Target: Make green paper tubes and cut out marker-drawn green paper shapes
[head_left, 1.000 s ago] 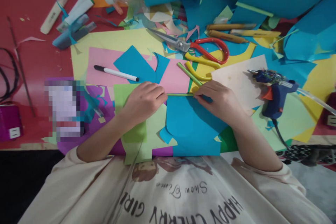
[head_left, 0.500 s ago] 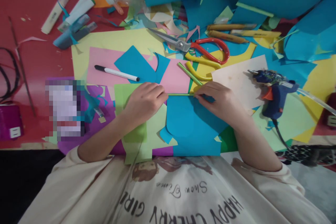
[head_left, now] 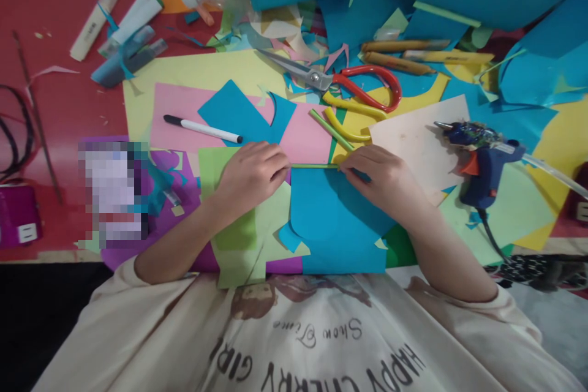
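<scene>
My left hand (head_left: pixel 250 174) and my right hand (head_left: pixel 381 174) are both closed on the two ends of a thin rolled green paper stick (head_left: pixel 315 165), which lies level along the top edge of a blue paper sheet (head_left: pixel 331 220). Fingers of each hand pinch the stick against the sheet. A second green stick (head_left: pixel 331 129) lies slanted just above my right hand. Under my left hand sits a light green paper piece (head_left: pixel 229 239).
Red-handled scissors (head_left: pixel 349 81) and yellow-handled scissors (head_left: pixel 349 122) lie beyond the hands. A black-and-white marker (head_left: pixel 202 128) rests on pink paper at the left. A blue glue gun (head_left: pixel 480 159) stands at the right. Glue sticks (head_left: pixel 114 24), blue paper rolls and scraps crowd the far side.
</scene>
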Tool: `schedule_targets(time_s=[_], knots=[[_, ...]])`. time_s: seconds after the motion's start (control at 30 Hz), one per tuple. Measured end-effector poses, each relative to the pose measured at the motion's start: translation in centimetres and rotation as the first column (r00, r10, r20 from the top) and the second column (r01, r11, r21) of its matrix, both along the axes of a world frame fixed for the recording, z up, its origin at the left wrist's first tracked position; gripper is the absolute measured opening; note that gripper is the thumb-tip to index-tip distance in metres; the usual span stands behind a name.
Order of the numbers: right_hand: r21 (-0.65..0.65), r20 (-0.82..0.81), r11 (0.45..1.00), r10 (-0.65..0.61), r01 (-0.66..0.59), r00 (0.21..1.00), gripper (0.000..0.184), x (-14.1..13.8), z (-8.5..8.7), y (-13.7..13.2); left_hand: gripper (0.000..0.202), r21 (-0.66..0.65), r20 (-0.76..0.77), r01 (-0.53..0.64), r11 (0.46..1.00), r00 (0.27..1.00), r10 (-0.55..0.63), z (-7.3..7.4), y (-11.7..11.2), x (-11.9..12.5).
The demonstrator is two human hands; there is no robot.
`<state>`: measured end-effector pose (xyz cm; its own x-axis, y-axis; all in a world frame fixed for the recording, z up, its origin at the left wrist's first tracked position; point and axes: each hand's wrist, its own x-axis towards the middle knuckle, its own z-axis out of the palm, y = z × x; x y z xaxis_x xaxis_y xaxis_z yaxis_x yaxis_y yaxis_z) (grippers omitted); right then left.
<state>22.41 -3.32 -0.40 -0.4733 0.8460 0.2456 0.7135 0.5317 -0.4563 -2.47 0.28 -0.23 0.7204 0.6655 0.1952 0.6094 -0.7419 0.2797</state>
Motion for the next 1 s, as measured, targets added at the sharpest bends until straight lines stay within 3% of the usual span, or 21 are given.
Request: schedule_targets(time_s=[0.37, 0.57, 0.8, 1.0], knots=[[0.031, 0.083, 0.999, -0.026, 0.023, 0.996, 0.021, -0.35, 0.14, -0.16, 0.023, 0.035, -0.045, 0.02, 0.999, 0.999, -0.018, 0.31, -0.17, 0.19], [-0.008, -0.024, 1.0, -0.007, 0.007, 1.0, 0.014, -0.07, 0.12, 0.18, 0.02, -0.012, -0.042, 0.01, 1.0, 0.999, -0.011, 0.16, 0.11, 0.04], [-0.08, -0.153, 0.996, -0.041, 0.029, 0.987, 0.012, 0.19, 0.14, 0.38, 0.019, 0.018, -0.022, 0.009, 1.0, 1.0, -0.009, 0.13, 0.38, -0.2], [-0.031, -0.201, 0.999, -0.048, 0.043, 0.978, 0.012, 0.07, 0.51, 0.32, 0.021, -0.025, 0.001, -0.026, 0.999, 1.0, 0.026, 0.05, 0.79, -0.64]])
